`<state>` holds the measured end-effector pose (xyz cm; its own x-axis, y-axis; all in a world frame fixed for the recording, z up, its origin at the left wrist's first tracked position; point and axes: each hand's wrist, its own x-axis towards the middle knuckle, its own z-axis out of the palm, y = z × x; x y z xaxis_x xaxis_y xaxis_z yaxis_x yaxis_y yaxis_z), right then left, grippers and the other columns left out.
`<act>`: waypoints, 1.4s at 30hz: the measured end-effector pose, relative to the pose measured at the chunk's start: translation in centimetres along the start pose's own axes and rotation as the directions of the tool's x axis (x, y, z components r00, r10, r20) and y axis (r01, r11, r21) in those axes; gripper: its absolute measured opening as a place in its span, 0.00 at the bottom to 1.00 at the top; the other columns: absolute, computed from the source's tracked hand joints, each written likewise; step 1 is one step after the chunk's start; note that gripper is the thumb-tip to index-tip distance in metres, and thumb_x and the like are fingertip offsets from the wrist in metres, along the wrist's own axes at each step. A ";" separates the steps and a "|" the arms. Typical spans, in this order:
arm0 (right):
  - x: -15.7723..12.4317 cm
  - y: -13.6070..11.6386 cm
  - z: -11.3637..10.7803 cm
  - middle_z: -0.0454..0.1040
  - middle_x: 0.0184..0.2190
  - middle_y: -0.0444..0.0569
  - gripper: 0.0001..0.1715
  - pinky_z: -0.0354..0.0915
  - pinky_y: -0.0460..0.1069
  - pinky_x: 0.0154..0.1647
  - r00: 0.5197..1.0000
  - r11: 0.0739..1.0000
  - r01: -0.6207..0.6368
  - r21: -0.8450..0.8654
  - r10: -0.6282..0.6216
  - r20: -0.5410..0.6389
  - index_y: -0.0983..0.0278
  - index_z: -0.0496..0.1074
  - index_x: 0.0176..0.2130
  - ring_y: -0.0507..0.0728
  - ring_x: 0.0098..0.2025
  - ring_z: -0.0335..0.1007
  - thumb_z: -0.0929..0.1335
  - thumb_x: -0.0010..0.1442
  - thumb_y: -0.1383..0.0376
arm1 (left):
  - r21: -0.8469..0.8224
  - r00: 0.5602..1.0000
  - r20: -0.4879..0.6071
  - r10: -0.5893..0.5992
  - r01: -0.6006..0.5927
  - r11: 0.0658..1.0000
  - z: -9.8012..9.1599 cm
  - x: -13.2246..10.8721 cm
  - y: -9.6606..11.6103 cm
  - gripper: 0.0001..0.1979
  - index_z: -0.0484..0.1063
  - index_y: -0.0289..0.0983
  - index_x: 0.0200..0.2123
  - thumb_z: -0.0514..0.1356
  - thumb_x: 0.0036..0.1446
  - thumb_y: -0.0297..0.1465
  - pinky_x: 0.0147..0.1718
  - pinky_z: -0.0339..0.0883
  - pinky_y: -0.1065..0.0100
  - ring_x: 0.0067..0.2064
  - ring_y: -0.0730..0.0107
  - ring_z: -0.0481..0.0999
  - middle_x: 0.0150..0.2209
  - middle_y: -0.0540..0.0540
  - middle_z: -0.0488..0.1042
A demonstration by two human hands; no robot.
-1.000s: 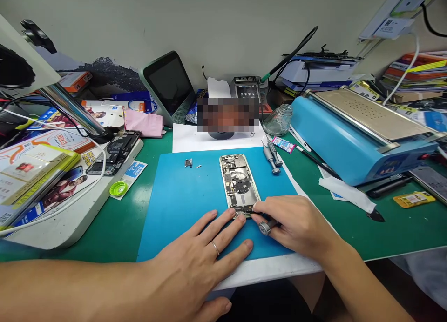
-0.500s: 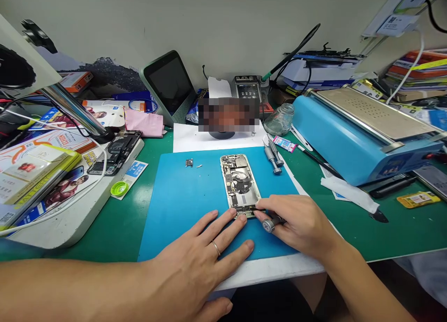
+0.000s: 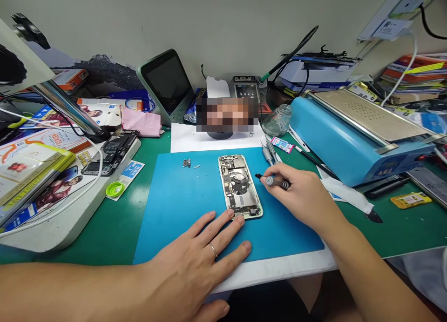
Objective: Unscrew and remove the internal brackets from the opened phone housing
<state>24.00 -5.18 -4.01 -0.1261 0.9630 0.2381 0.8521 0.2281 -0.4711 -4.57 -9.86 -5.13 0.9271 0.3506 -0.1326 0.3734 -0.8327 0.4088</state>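
Note:
An opened phone housing [image 3: 247,201] with its inner parts showing lies on the blue mat [image 3: 174,196]. My left hand [image 3: 206,247] is spread flat on the mat, two fingertips touching the phone's near edge. To the right of the phone, my right hand [image 3: 303,187] is raised with its fingers closed round a grey screwdriver [image 3: 275,182]. A small black piece [image 3: 259,176] shows at its fingertips; what it is I cannot tell. Other grey screwdrivers [image 3: 268,154] lie behind this hand. A small circuit part [image 3: 187,163] and a tiny silver piece [image 3: 197,166] rest left of the phone.
The blue machine [image 3: 335,140] stands at the right, with a glass jar [image 3: 279,119] beside it. A tilted screen [image 3: 169,80] stands at the back. At the left are boxes, a green cap [image 3: 115,189] and another opened phone [image 3: 111,152] on a white base [image 3: 70,219].
My right hand has moved up and away from the phone's lower end, still with the screwdriver. My left hand stays in place. The whole view has shifted slightly.

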 end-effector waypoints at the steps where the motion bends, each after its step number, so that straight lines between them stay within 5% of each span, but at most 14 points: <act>1: 0.4 0.1 0.1 0.77 0.22 0.41 0.03 0.62 0.46 0.23 1.000 1.000 -0.023 -0.002 0.023 -0.003 0.59 0.77 0.35 0.53 0.22 0.71 0.70 0.63 0.66 | -0.006 1.000 0.000 0.005 -0.005 1.000 0.1 0.0 -0.1 0.42 0.50 0.38 0.78 0.62 0.70 0.46 0.74 0.45 0.36 0.79 0.36 0.39 0.79 0.32 0.37; 16: 0.6 0.4 1.4 0.83 0.26 0.44 0.04 0.65 0.48 0.24 0.986 0.994 -0.089 -0.056 0.080 -0.144 0.58 0.79 0.37 0.57 0.24 0.77 0.71 0.63 0.64 | 0.055 0.999 -0.030 0.037 -0.035 0.998 0.9 0.2 -0.8 0.40 0.50 0.39 0.78 0.54 0.73 0.53 0.75 0.45 0.41 0.79 0.39 0.42 0.79 0.33 0.39; 22: -0.7 -0.4 1.4 0.80 0.30 0.47 0.10 0.65 0.48 0.25 0.965 0.994 0.045 -0.100 -0.069 -0.254 0.62 0.77 0.47 0.54 0.25 0.74 0.69 0.68 0.63 | 0.047 1.000 -0.006 0.029 -0.029 0.999 0.6 0.3 -0.7 0.39 0.50 0.40 0.78 0.53 0.74 0.53 0.75 0.46 0.43 0.79 0.41 0.42 0.79 0.35 0.39; 26: -1.7 0.0 1.5 0.76 0.23 0.42 0.08 0.64 0.48 0.23 0.961 0.961 0.227 -0.159 -0.248 -0.125 0.62 0.78 0.44 0.53 0.21 0.72 0.67 0.70 0.66 | 0.035 0.999 -0.019 0.032 -0.031 0.999 0.8 0.1 -0.6 0.39 0.50 0.39 0.78 0.54 0.74 0.52 0.75 0.44 0.41 0.79 0.40 0.40 0.79 0.33 0.38; 29: -2.1 0.5 1.7 0.84 0.31 0.44 0.11 0.66 0.48 0.27 0.934 0.914 0.342 -0.220 -0.356 -0.027 0.61 0.78 0.41 0.54 0.27 0.79 0.65 0.69 0.70 | 0.033 0.999 -0.029 0.031 -0.030 0.999 0.9 0.1 -0.6 0.39 0.51 0.38 0.78 0.56 0.73 0.51 0.75 0.44 0.40 0.79 0.39 0.40 0.78 0.32 0.37; 32: -2.2 0.9 1.7 0.87 0.38 0.47 0.13 0.67 0.48 0.29 0.923 0.894 0.369 -0.253 -0.385 -0.015 0.62 0.79 0.41 0.55 0.32 0.83 0.65 0.68 0.72 | 0.036 0.999 -0.021 0.026 -0.025 0.999 0.7 0.1 -0.4 0.39 0.51 0.38 0.78 0.58 0.72 0.49 0.74 0.45 0.40 0.79 0.38 0.40 0.78 0.32 0.38; 42: -2.2 1.3 1.8 0.87 0.38 0.46 0.17 0.66 0.48 0.30 0.910 0.881 0.409 -0.238 -0.412 0.037 0.61 0.79 0.42 0.55 0.33 0.82 0.64 0.63 0.77 | 0.066 0.999 -0.034 -0.012 0.014 0.998 0.2 -0.1 0.0 0.37 0.51 0.41 0.77 0.57 0.73 0.48 0.74 0.44 0.37 0.79 0.43 0.38 0.79 0.34 0.39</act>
<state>24.51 -6.72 -6.67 -0.4852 0.7879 0.3792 0.8199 0.5607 -0.1160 -4.62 -10.01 -5.33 0.9210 0.3746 -0.1068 0.3876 -0.8544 0.3460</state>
